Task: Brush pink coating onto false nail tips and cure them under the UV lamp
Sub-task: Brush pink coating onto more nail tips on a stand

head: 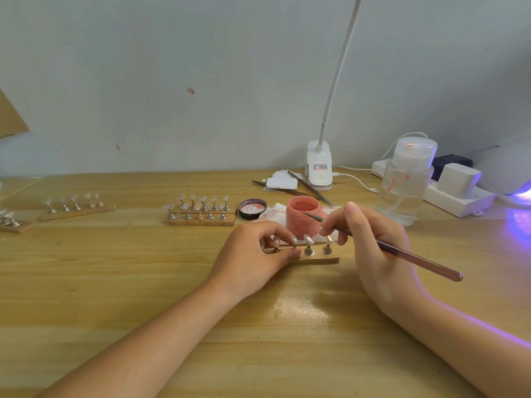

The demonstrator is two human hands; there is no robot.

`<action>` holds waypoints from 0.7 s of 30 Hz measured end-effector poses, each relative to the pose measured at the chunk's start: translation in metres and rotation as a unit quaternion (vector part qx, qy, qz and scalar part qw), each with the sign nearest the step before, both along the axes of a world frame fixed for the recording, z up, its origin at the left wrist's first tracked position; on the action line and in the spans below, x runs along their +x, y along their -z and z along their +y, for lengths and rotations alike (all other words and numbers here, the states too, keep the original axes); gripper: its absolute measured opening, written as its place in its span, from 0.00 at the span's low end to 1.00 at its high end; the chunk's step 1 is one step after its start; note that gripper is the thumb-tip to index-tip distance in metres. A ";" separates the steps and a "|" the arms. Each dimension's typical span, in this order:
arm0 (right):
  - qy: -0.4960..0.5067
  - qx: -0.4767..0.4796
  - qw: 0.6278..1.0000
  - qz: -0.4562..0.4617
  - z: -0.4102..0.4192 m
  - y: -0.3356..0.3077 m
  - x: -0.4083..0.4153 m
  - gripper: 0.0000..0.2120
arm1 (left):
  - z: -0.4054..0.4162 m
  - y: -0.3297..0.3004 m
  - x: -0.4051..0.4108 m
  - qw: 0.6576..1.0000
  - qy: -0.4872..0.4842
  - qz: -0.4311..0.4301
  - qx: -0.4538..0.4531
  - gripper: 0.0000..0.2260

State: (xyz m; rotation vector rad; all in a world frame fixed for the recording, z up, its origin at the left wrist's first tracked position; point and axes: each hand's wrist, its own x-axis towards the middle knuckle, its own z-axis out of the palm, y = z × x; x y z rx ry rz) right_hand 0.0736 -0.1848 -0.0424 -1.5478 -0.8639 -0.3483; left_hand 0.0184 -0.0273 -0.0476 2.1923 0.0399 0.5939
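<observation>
A wooden strip (319, 259) with small metal stands carrying false nail tips (309, 240) lies at the table's middle. My left hand (253, 254) pinches the strip's left end between thumb and fingers, hiding that end. My right hand (373, 242) grips a thin brush (402, 252), whose pointed tip hovers at the open pink jar (303, 215) just behind the strip. The jar's black lid (252, 208) lies upturned to its left. A white UV lamp (508, 170) glows violet at the far right edge.
Three other strips of nail stands (201, 211), (77, 206), (14, 222) sit left of the jar. A clear pump bottle (405, 182), a power strip (457, 193), a clip lamp (319, 168), spare brushes (310, 188) and white pads (281, 180) crowd the back right.
</observation>
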 end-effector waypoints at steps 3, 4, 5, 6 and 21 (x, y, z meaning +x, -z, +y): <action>-0.003 -0.001 1.000 -0.001 0.000 0.000 0.000 0.17 | -0.001 -0.001 -0.001 1.000 0.002 0.000 0.010 0.11; -0.006 -0.001 1.000 -0.002 0.000 -0.001 -0.001 0.18 | -0.001 -0.001 -0.002 1.000 0.004 -0.001 0.012 0.11; -0.009 -0.001 1.000 -0.002 0.000 -0.001 -0.001 0.18 | -0.001 -0.002 -0.002 1.000 0.006 -0.001 0.017 0.11; -0.011 -0.002 1.000 0.000 0.000 -0.001 -0.001 0.18 | -0.001 -0.002 -0.002 1.000 0.006 -0.002 0.023 0.11; 0.008 0.000 1.000 0.007 -0.002 -0.004 -0.003 0.16 | -0.007 -0.007 -0.009 0.993 0.025 -0.107 0.043 0.07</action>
